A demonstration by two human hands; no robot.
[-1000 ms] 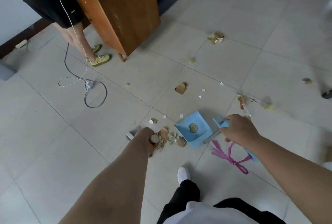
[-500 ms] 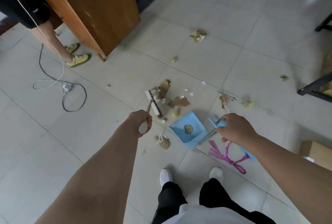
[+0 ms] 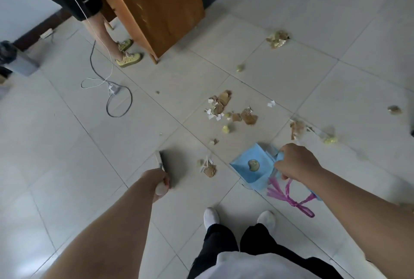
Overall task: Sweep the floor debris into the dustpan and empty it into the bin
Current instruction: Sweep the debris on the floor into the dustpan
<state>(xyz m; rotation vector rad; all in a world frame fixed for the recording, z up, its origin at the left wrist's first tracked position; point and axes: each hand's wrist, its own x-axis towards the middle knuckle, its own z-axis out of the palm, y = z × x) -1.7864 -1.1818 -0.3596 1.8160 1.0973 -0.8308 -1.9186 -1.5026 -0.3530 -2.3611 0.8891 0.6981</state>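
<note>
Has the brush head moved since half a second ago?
Yes. The brush head has swung back and leftward, away from the scrap pile, and is now about level with the blue dustpan.

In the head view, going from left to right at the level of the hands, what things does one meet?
left hand gripping the brush → small scrap pile → blue dustpan → right hand on its handle

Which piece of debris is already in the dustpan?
The round greenish piece, lying alone inside the blue dustpan held by the right hand; every other scrap lies on the floor tiles.
</note>
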